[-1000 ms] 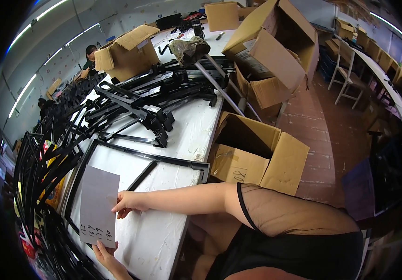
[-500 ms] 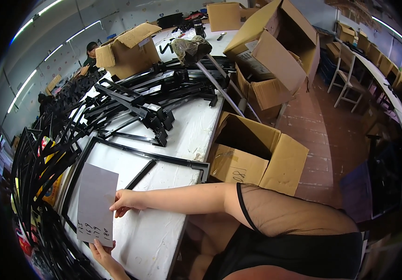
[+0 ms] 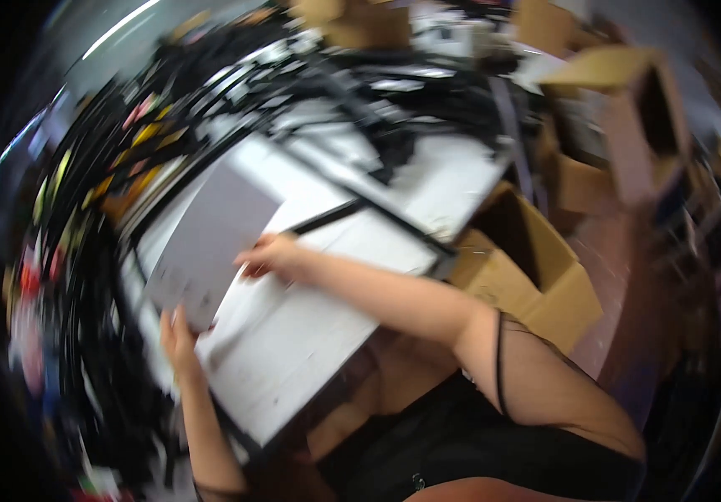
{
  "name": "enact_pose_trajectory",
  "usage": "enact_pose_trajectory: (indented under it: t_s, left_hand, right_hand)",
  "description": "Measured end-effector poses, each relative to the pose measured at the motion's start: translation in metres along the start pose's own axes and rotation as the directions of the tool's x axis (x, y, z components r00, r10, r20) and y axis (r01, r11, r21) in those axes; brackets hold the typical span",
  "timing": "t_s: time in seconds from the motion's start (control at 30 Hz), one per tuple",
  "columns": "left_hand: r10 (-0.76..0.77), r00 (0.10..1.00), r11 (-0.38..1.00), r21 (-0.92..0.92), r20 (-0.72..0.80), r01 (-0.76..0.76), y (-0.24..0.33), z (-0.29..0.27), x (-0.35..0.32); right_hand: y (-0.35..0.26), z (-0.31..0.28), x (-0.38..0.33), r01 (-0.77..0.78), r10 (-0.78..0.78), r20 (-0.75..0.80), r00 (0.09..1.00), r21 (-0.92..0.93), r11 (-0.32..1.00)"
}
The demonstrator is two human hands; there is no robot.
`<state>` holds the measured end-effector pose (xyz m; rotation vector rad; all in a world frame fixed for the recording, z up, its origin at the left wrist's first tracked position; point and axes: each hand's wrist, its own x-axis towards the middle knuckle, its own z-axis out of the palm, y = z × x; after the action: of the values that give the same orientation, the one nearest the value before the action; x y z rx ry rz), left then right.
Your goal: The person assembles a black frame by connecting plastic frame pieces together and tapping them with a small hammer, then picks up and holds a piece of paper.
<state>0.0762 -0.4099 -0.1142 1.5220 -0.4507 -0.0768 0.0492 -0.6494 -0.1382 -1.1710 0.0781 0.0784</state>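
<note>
A flat grey card point(image 3: 214, 230) with handwriting along its lower end is held tilted above the white table point(image 3: 293, 364). My left hand point(image 3: 178, 343) grips its bottom edge, thumb in front. The card's right edge is pinched between the fingers of my right hand point(image 3: 275, 256). Under and around the card lies a black frame point(image 3: 410, 232) of thin bars. A shorter black bar point(image 3: 324, 217) runs across the table just beyond my right hand. The picture is smeared by motion, so finer details are lost.
Many black strips point(image 3: 84, 276) are heaped along the left, and more black parts point(image 3: 377, 92) are piled at the far end. An open cardboard box point(image 3: 574, 305) stands against the table's right side. Beyond it is a larger open carton point(image 3: 649, 159).
My view has swung, so the table and boxes sit further right and turned. The card now leans more to the right. Both hands still hold it, and more of my left forearm shows.
</note>
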Motion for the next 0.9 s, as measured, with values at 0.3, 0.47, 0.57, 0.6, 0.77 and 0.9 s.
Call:
enact_pose_trajectory:
  t_s: [0.3,0.47,0.57,0.6,0.77,0.9]
  left_hand:
    - [-0.028,0.999,0.994,0.108,0.026,0.025,0.017,0.003,-0.001]
    - [-0.043,0.999,0.995,0.090,0.007,0.042,0.016,0.003,-0.004]
    - [-0.034,0.999,0.996,0.084,0.007,0.034,0.015,0.005,-0.003]
    - [-0.028,1.000,0.996,0.082,0.004,0.028,0.015,0.006,-0.002]
    - [-0.032,0.999,0.996,0.083,0.020,0.031,0.014,0.005,-0.002]
    - [-0.037,0.999,0.994,0.106,0.018,0.035,0.016,0.006,-0.001]
  right_hand:
    - [-0.014,0.005,-0.013,0.058,-0.062,0.057,0.996,0.072,0.996]
    - [-0.016,0.009,-0.016,0.025,-0.027,0.042,0.999,0.050,0.998]
    - [-0.016,0.007,-0.016,0.027,-0.029,0.041,0.999,0.050,0.998]
    - [-0.016,0.006,-0.016,0.030,-0.032,0.045,0.998,0.052,0.998]
    - [-0.014,0.003,-0.014,0.042,-0.044,0.039,0.998,0.042,0.998]
    - [-0.013,0.002,-0.013,0.051,-0.053,0.041,0.998,0.047,0.998]
